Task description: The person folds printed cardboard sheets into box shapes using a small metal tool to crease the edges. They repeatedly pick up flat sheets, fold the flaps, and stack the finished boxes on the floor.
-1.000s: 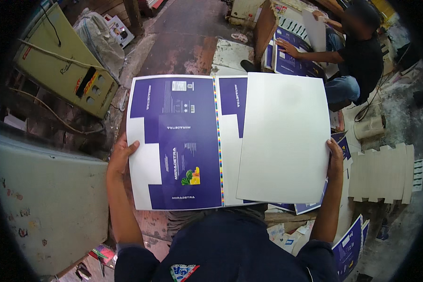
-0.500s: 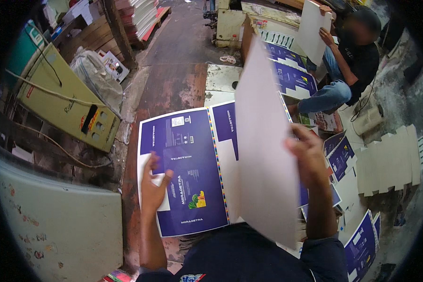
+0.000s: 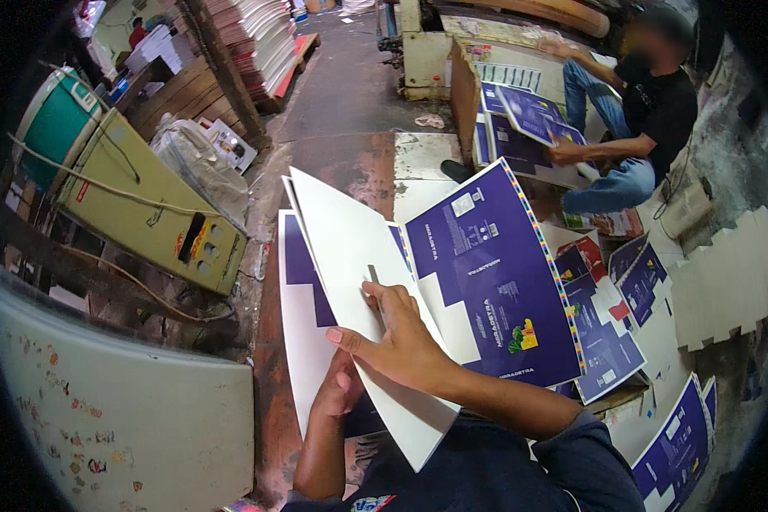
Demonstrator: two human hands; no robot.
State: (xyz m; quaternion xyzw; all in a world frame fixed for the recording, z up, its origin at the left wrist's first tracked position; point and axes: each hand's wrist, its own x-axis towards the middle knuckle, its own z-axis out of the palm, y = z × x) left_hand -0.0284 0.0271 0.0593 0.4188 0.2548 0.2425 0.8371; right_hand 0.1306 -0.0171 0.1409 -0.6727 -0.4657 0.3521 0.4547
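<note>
A stiff white board [image 3: 324, 226], its blank side up, slants across my lap; a second layer shows along its left edge. My right hand [image 3: 410, 341] lies across it, thumb stretched left, with a thin flat grey tool [image 3: 374, 275] between the fingers. Low at the board's left edge is my left hand [image 3: 337, 388], its fingers mostly hidden behind the board and my right hand. Under the board lies a printed purple carton sheet [image 3: 299, 256] with white cut-out areas. Another purple sheet [image 3: 495, 282] with a colour-strip edge lies to the right.
At the far right a seated co-worker [image 3: 657, 111] handles purple sheets [image 3: 529, 115]. More printed sheets [image 3: 602, 341] and a stack of white cut boards [image 3: 725, 282] lie right. A grey cabinet [image 3: 128, 410] and a yellowish metal box [image 3: 145, 205] stand left.
The upright board has swung down to the left over the printed sheet. My right hand has crossed left onto it. The co-worker's white board has given way to a purple sheet.
</note>
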